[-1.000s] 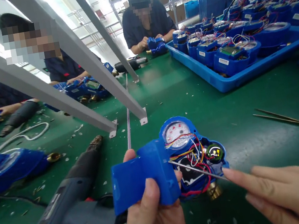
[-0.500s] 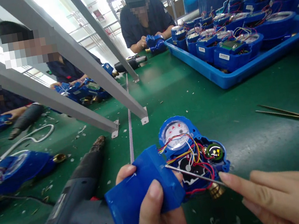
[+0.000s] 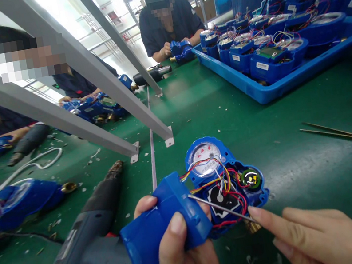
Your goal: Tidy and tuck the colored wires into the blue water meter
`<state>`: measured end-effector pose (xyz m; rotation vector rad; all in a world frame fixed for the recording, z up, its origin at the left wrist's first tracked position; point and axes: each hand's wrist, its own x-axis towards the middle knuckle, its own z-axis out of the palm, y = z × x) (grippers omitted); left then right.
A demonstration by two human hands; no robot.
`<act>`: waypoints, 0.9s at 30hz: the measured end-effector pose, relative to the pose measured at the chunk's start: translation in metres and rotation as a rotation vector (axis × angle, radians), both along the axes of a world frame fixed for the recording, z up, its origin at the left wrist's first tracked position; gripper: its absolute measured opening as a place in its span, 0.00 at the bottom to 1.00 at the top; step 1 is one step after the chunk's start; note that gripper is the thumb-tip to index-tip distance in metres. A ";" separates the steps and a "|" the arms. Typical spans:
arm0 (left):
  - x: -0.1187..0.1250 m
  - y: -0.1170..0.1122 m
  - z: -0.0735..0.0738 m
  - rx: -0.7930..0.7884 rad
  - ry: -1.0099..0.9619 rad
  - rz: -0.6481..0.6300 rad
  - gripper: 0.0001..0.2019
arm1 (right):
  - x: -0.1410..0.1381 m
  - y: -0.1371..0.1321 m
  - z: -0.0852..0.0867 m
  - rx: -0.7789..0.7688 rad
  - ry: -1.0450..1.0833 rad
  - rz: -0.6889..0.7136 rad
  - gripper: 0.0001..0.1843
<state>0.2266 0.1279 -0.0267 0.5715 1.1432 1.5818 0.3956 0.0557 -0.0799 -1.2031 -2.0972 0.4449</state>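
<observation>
My left hand (image 3: 180, 259) is wrapped round a blue plastic cover (image 3: 147, 240), thumb on its face. Thin coloured wires (image 3: 201, 186) run from the cover to an opened blue water meter (image 3: 229, 154), whose round dial faces up. Inside the meter's body are a black part with a white edge and a round green part. My right hand (image 3: 318, 234) is closed on a thin metal rod (image 3: 220, 208); its far end is at the cover's edge, beside the wires. Whatever handle the rod has is hidden by my fingers.
A heat gun (image 3: 77, 252) lies at the left, near another blue meter (image 3: 15, 199). Tweezers (image 3: 341, 133) lie at the right. A blue tray (image 3: 260, 97) of wired meters stands behind. Grey posts (image 3: 158, 130) rise from the table, and several co-workers (image 3: 171, 24) sit beyond.
My right hand and the rod have shifted slightly left, together with the cover in my left hand. Both hands keep their holds.
</observation>
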 end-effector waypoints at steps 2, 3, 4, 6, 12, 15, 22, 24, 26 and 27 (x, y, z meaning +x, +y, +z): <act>0.000 0.001 0.000 0.002 -0.005 0.011 0.20 | -0.003 0.000 -0.002 -0.013 0.011 0.000 0.32; 0.001 0.001 0.000 0.001 -0.012 0.016 0.20 | -0.004 0.001 -0.002 -0.015 0.018 -0.004 0.32; 0.001 0.001 0.000 -0.002 -0.020 0.018 0.20 | -0.005 0.001 -0.002 -0.012 0.032 -0.008 0.32; 0.001 0.000 -0.001 -0.004 -0.036 0.018 0.19 | -0.007 0.003 -0.002 -0.002 0.073 -0.020 0.32; 0.000 0.001 -0.003 -0.029 -0.070 0.014 0.18 | -0.012 0.004 -0.001 0.011 0.167 -0.021 0.34; 0.001 0.000 -0.001 -0.036 -0.076 0.018 0.17 | -0.014 0.004 -0.005 -0.009 0.158 0.001 0.34; 0.003 -0.007 -0.005 -0.093 -0.136 -0.065 0.19 | -0.010 0.003 0.001 -0.017 0.180 -0.021 0.33; 0.002 -0.007 -0.006 -0.098 -0.155 -0.094 0.18 | -0.004 0.002 0.007 -0.004 0.162 -0.056 0.33; 0.002 -0.006 -0.006 -0.093 -0.166 -0.105 0.18 | 0.003 0.002 0.013 -0.004 0.130 -0.079 0.32; 0.001 -0.006 -0.005 -0.093 -0.172 -0.108 0.18 | 0.006 0.002 0.015 -0.008 0.118 -0.078 0.32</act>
